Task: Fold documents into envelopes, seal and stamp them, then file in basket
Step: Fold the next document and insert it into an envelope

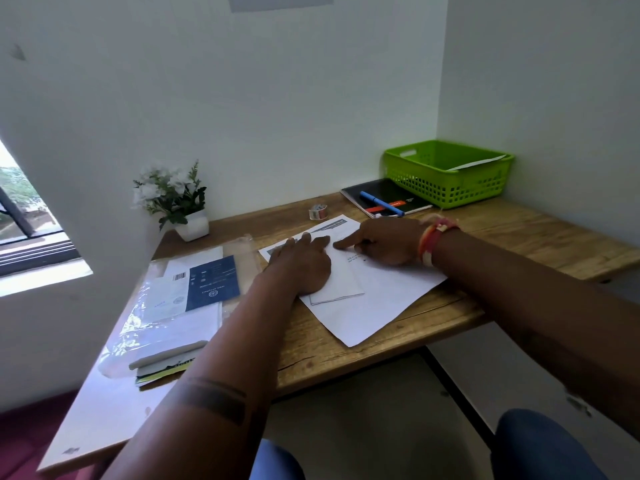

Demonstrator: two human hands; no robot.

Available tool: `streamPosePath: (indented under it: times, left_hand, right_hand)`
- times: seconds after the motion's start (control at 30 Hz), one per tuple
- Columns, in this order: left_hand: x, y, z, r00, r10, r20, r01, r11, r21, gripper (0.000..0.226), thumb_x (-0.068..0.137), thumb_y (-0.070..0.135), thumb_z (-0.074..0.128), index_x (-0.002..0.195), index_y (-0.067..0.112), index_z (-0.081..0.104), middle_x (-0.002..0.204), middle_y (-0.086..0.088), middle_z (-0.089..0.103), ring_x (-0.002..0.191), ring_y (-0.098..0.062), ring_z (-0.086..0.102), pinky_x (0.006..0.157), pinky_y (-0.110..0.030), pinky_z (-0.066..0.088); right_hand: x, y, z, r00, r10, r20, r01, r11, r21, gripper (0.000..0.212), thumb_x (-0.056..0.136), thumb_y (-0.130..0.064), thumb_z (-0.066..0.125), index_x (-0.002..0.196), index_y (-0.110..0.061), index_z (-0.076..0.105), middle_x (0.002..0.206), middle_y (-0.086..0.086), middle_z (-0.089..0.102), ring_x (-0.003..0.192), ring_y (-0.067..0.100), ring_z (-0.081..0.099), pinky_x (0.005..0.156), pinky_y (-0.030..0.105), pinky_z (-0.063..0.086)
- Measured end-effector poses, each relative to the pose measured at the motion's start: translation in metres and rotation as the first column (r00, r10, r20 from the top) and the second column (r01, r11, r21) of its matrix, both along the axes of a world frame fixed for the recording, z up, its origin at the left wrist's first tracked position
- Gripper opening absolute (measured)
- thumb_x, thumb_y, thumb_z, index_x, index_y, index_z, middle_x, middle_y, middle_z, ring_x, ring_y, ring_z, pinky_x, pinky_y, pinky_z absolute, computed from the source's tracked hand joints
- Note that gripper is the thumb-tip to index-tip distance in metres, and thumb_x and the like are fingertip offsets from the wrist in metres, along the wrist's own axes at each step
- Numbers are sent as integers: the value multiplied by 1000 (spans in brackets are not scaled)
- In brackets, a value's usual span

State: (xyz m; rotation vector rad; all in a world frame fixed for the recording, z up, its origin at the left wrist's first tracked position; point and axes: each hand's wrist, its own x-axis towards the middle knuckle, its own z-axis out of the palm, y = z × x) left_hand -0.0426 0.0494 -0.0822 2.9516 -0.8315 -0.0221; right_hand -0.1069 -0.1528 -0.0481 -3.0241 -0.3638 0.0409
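Wooden desk (346, 344) sat in a corner of pale walls; window (24, 209) at far left. Small potted plant with white flowers (173, 199) stood at the back left corner of the desk. Green plastic basket (450, 188) sat in the back right corner, a white envelope or sheet (479, 162) lying inside it. Just in front of the basket: black notebook (391, 199) with a blue pen (381, 203) on top. Small roll of tape (318, 212) sat near the notebook, apart from it. Left side of the desk held a clear plastic sleeve of envelopes (187, 292) with a blue printed insert.

White document (374, 306) lay flat mid-desk, with a white envelope (341, 282) on top of it. Left hand (301, 265) lay palm down, fingers straight, pressing the envelope's left part. Right hand (384, 242) had its index finger extended, tip touching the envelope near the left hand's fingertips; other fingers curled under, gripping nothing. Red and pale bands (434, 237) on the right wrist. Neither hand gripped anything; both only pressed on paper.
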Motion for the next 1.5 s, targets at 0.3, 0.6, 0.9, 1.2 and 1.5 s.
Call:
streamPosePath:
  times: [0.3, 0.6, 0.9, 1.2, 1.5]
  left_hand:
    - [1, 1, -2, 1000, -16, -1, 16, 1000, 10, 58, 103, 43, 20, 161, 39, 16, 171, -2, 8, 156, -31, 12, 124, -52, 15]
    - [0, 1, -3, 1000, -2, 23, 2, 1000, -4, 61, 103, 46, 20, 161, 31, 17, 171, -1, 12, 155, -30, 16, 123, -52, 20]
    - [-4, -1, -2, 1000, 21, 23, -20, 1000, -12, 62, 105, 45, 22, 161, 21, 17, 170, -2, 15, 154, -30, 19, 121, -51, 23]
    - [-6, 1, 0, 999, 37, -8, -38, 999, -19, 62, 104, 43, 21, 163, 23, 15, 171, 1, 8, 156, -29, 15, 123, -50, 19]
    - [-62, 30, 27, 926, 221, 307, -43, 868, -495, 31, 100, 31, 49, 125, 27, 66, 125, 0, 69, 112, -24, 63, 91, -41, 50]
  right_hand:
    - [58, 0, 0, 997, -67, 38, 67, 998, 17, 52, 99, -9, 43, 144, -35, 52, 127, 8, 67, 106, 25, 65, 93, 27, 46]
    - [64, -1, -16, 971, -167, 172, 154, 984, 87, 56, 91, -66, 47, 142, -42, 49, 137, 4, 60, 119, 24, 60, 89, 29, 39]
    - [12, 12, -4, 984, -180, 15, 178, 982, 67, 92, 75, -78, 60, 152, -37, 32, 141, 7, 50, 128, 27, 49, 106, 41, 42]
    - [-51, 11, 4, 970, -65, -236, 117, 970, 212, 118, 61, -81, 71, 155, -49, 7, 166, -15, 7, 151, 14, 16, 119, 36, 16]
    - [-48, 63, 5, 995, -9, 98, -34, 904, 426, 72, 83, -64, 65, 146, -38, 42, 142, -7, 53, 126, 9, 52, 104, 35, 44]
